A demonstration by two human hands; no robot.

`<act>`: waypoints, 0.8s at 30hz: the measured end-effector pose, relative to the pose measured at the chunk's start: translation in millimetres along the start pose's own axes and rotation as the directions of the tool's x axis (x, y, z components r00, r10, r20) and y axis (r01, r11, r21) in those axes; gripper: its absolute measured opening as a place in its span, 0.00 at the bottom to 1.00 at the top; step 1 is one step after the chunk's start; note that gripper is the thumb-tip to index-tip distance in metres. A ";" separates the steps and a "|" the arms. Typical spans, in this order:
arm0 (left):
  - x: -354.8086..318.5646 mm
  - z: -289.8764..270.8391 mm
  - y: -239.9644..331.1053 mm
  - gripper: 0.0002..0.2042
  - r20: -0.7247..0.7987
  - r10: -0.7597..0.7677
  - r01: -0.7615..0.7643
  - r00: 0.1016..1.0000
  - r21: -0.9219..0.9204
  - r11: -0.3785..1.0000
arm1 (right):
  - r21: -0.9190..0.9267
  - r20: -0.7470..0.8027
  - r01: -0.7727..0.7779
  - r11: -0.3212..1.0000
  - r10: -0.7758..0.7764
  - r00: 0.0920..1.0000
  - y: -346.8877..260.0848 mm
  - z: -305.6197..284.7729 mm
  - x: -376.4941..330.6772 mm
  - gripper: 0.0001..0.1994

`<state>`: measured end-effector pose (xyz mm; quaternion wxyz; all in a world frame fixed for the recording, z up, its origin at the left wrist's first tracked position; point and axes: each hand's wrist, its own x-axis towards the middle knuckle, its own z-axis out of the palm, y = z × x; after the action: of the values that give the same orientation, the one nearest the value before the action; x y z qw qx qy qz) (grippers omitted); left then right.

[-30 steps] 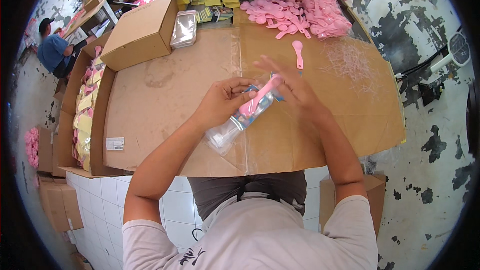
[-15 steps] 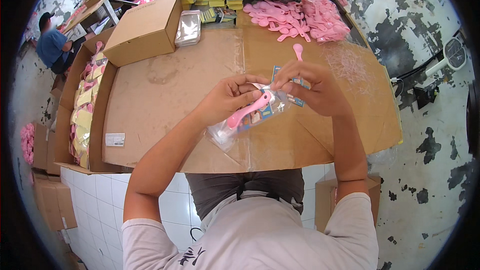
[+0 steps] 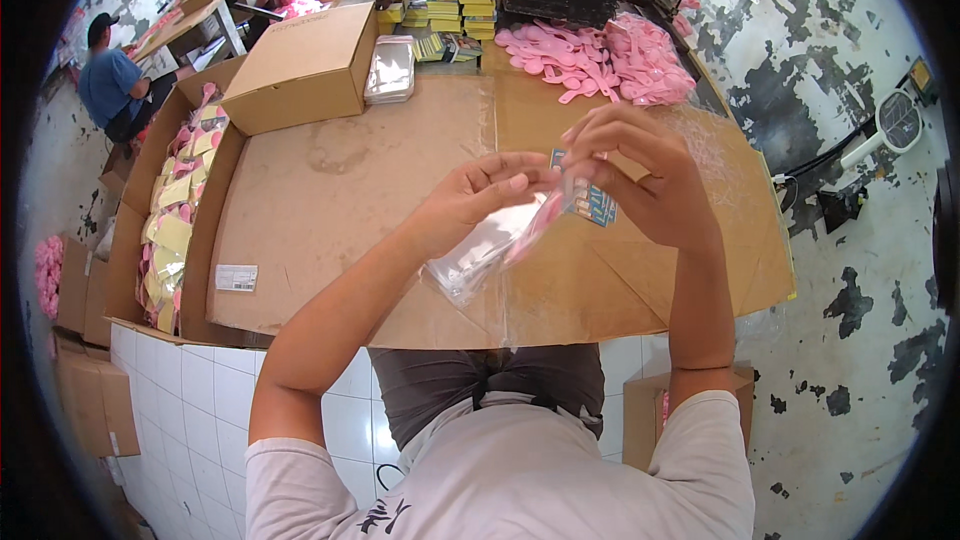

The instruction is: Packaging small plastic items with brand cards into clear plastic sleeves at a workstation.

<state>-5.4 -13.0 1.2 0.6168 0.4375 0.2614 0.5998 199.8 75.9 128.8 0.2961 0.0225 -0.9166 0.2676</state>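
A clear plastic bag (image 3: pixel 468 275) hangs tilted above the table, its lower end toward me. Inside shows a pink spoon (image 3: pixel 532 232), seen nearly edge-on and blurred. My right hand (image 3: pixel 645 175) pinches the bag's upper end between thumb and fingers. My left hand (image 3: pixel 485 192) is beside that same end, fingers stretched out and thumb apart from them; whether its fingertips touch the plastic is unclear. A blue printed card (image 3: pixel 597 205) lies on the table behind the bag, partly covered by my right hand.
Pink spoons (image 3: pixel 560 52) are heaped at the far right beside a bagged pink pile (image 3: pixel 648 65). Flat clear bags (image 3: pixel 390 70) lie by a closed carton (image 3: pixel 300 65). An open carton (image 3: pixel 205 230) of packed pieces stands left. A person (image 3: pixel 112 80) sits at far left.
The bag has turned so the spoon shows more edge-on, and my left thumb has come off the spoon. My right hand keeps its pinch. The whole view has shifted slightly.
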 end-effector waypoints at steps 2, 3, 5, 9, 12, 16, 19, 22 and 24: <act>0.8 -2.3 1.3 0.19 -0.033 0.040 -0.035 0.999 0.122 0.992 | -0.482 0.042 0.087 0.872 -0.076 0.996 -6.2 -4.7 3.2 0.04; 1.4 -3.3 1.9 0.20 -0.062 0.082 -0.065 0.995 0.242 0.968 | -0.485 0.039 0.084 0.871 -0.074 0.996 -5.4 -5.6 3.5 0.04; 0.3 -2.0 2.0 0.21 -0.052 0.122 -0.100 0.991 0.306 0.947 | -0.583 -0.095 0.012 0.813 -0.083 0.992 -1.6 -6.6 3.4 0.05; -6.9 14.0 6.3 0.25 -0.004 0.272 -0.212 0.962 0.614 0.760 | -0.523 -0.098 -0.086 0.848 0.041 0.994 5.0 -0.1 -7.8 0.05; -9.2 21.1 7.1 0.23 -0.034 0.314 -0.222 0.949 0.638 0.738 | -0.485 -0.132 -0.088 0.870 0.026 0.991 2.8 7.3 -7.6 0.05; -9.1 27.5 9.6 0.21 -0.074 0.277 -0.179 0.958 0.599 0.781 | -0.360 -0.117 -0.146 0.921 0.110 0.987 3.4 16.5 -8.0 0.05; -9.1 23.8 9.4 0.17 -0.045 0.202 -0.149 0.978 0.524 0.839 | -0.312 -0.130 -0.138 0.940 0.102 0.986 3.4 24.5 -6.5 0.05; -8.7 23.7 7.6 0.15 -0.072 0.211 -0.138 0.975 0.552 0.822 | -0.327 -0.162 -0.139 0.935 0.089 0.983 8.8 27.1 -6.7 0.05; -9.8 26.1 9.8 0.15 -0.126 0.244 -0.148 0.962 0.508 0.848 | -0.365 -0.186 -0.137 0.921 0.072 0.980 10.0 28.7 -6.0 0.05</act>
<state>10.3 -29.4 20.2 0.3925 0.5471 0.4162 0.6111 187.5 69.3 101.1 0.3571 -0.1065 -0.9222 0.1036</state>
